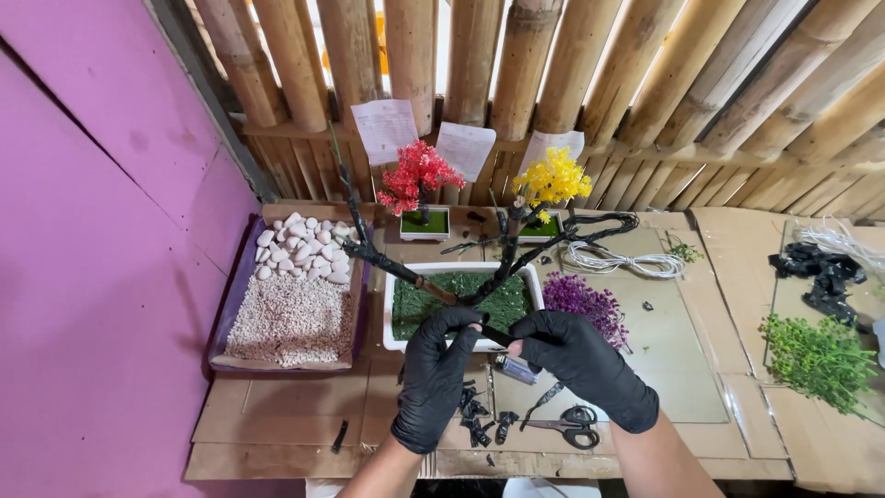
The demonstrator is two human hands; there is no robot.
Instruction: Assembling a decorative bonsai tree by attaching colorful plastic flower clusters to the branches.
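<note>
Scissors (570, 426) just below right hand (581, 361). Both gloved hands, left hand (441, 369) too, pinch black branch (417, 279) over green tray (461, 300); pebble box (293, 295) up-left.

black branched wire trunk (415, 277), tilted, over tray

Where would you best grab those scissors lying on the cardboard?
By the black loop handles of the scissors, coming straight down from above. They lie flat on the cardboard with the loops to the right, clear of the black scraps.
</note>
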